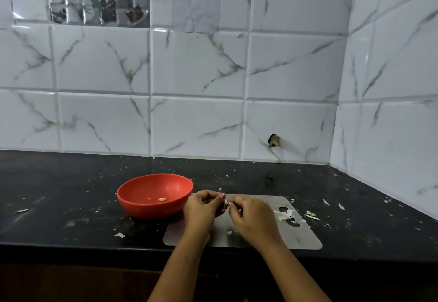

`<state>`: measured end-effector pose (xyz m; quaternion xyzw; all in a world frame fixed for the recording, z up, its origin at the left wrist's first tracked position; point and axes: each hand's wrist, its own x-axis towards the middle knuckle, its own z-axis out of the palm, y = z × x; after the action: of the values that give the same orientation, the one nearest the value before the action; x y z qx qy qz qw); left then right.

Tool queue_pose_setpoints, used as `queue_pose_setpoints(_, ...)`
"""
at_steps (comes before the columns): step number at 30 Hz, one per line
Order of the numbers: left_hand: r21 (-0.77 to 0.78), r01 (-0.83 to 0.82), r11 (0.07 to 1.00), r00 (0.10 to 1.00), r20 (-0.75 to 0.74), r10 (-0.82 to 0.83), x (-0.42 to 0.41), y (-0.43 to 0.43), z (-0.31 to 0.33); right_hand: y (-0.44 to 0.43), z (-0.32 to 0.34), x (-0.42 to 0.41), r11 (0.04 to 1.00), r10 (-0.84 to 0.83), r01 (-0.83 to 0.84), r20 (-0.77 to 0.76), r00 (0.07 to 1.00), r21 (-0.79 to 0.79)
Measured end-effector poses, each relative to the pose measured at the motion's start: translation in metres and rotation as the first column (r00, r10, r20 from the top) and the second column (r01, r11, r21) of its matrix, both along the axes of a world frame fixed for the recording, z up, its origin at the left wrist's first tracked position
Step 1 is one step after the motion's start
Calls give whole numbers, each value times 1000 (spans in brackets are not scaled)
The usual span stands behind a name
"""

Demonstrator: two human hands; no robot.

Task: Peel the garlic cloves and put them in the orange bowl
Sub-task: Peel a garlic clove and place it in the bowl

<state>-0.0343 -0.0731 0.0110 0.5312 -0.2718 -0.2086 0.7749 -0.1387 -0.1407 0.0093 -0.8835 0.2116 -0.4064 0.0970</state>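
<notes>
An orange bowl (151, 207) stands on the black counter, left of my hands. One peeled garlic clove (162, 199) and a small crumb lie inside it. My left hand (202, 209) and my right hand (252, 216) meet over a steel board (305, 235), both pinching a small garlic clove (226, 201) between their fingertips. Only a pale tip of that clove shows; the rest is hidden by my fingers.
Garlic skins (285, 214) lie on the board's right part, and more scraps (311, 214) are scattered over the counter (71, 195). White tiled walls close the back and the right side. The counter's front edge runs just below the board.
</notes>
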Motion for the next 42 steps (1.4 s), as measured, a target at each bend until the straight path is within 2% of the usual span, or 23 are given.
queue_pose_setpoints(8, 82, -139, 987, 986, 104, 130, -1, -3, -3, -2, 2, 0, 999, -34, 33, -76, 997, -15)
queue_pose_setpoints(20, 178, -167, 970, 970, 207, 129, 2, -6, -5, -3, 0, -1, 998, -62, 65, -158, 986, 14)
queue_pose_setpoints(27, 223, -210, 952, 939, 318, 133, -1, -5, -4, 2, -1, 2, 993, -72, 48, -228, 971, -108)
queue_pose_setpoints(33, 222, -169, 960, 962, 251, 111, 2, -7, -3, 2, -2, 2, 993, -78, 52, -250, 965, -108)
queue_pose_setpoints(42, 196, -136, 971, 962, 262, 82, 2, -7, -5, 4, 2, 2, 999, -38, 30, -185, 982, -42)
